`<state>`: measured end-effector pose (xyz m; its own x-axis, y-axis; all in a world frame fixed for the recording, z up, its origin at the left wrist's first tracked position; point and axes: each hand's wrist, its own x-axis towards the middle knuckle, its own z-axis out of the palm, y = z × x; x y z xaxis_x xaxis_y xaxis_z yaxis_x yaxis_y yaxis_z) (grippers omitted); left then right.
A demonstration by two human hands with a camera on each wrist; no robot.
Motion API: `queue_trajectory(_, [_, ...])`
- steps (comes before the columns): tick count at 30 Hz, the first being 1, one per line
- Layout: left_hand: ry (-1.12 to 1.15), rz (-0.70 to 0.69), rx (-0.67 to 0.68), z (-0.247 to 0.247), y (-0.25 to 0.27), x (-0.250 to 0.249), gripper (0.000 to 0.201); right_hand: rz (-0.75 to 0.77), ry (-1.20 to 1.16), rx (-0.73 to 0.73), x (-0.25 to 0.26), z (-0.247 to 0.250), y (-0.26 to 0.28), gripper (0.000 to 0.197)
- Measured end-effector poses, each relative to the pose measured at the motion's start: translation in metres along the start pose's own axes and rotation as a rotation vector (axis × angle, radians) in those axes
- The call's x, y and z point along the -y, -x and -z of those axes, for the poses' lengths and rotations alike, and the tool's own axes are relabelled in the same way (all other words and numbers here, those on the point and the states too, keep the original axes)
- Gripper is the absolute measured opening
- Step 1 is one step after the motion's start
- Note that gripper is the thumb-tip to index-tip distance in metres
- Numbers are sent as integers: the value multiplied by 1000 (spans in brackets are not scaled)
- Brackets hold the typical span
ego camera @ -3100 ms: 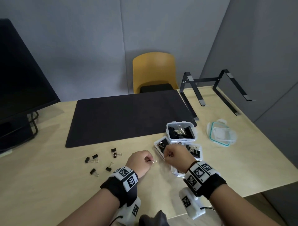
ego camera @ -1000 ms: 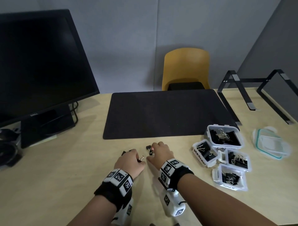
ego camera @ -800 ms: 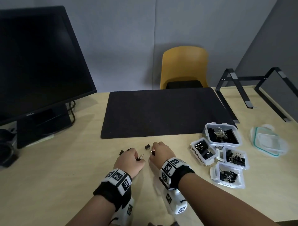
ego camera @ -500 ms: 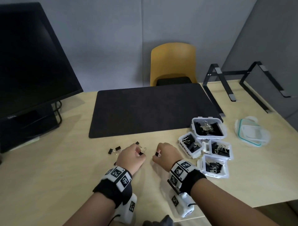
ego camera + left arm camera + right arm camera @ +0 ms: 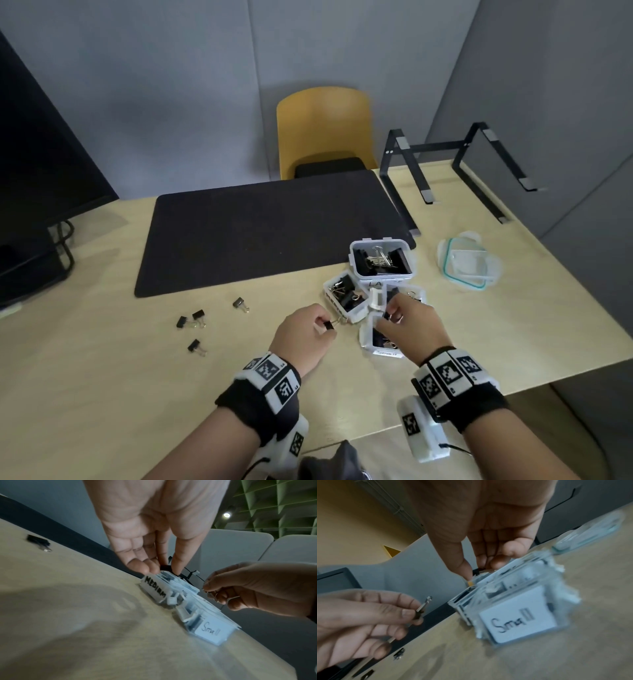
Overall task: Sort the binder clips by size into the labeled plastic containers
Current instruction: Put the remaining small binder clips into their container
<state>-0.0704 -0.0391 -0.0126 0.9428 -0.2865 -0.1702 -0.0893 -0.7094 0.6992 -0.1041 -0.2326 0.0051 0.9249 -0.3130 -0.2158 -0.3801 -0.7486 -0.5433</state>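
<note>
Two container labels, "MEDIUM" (image 5: 155, 588) and "Small" (image 5: 517, 616), legible in wrist views only

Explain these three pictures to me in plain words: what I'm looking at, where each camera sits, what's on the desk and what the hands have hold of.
There is no machine here: a person works with two bare hands, wearing patterned marker bands and a small camera on each wrist. The wide picture comes from a camera on the head, looking down at the desk. The other two look along each hand from the wrists.

The left hand pinches a small black binder clip next to the container labelled MEDIUM. The right hand has its grip on another clip, mostly hidden by the fingers, above the cluster of open containers, one labelled Small.

Four loose clips lie on the wood to the left. Also on the desk: a black mat, a clear lid, a black metal stand and a dark monitor.
</note>
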Motion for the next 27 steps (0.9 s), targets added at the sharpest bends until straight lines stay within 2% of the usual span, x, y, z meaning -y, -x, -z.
queue_trajectory(4, [6, -45, 18, -17, 1, -19, 14, 1, -47, 27, -24, 6, 0, 20])
queue_trajectory(10, [-29, -146, 76, -44, -6, -48, 19, 0, -131, -10, -43, 8, -3, 9])
queue_trajectory(14, [-53, -151, 128, -52, -10, -49, 34, 34, -147, 9, -40, 10, -1, 11])
queue_trajectory(16, [-56, -150, 105, -48, -10, -45, 40, 55, -158, 11, -35, 12, -1, 9])
queue_trajectory(19, [-58, -148, 11, -32, -5, -31, 27, 117, -170, 32, -17, 9, 1, 8])
queue_trajectory(22, [-100, -65, -36, -10, 0, -5, 19, 188, -178, 92, 8, -1, 3, 10])
queue_trajectory(27, [-200, 114, 61, 33, 4, 41, 21, 325, -92, 190, 50, -33, 3, 16])
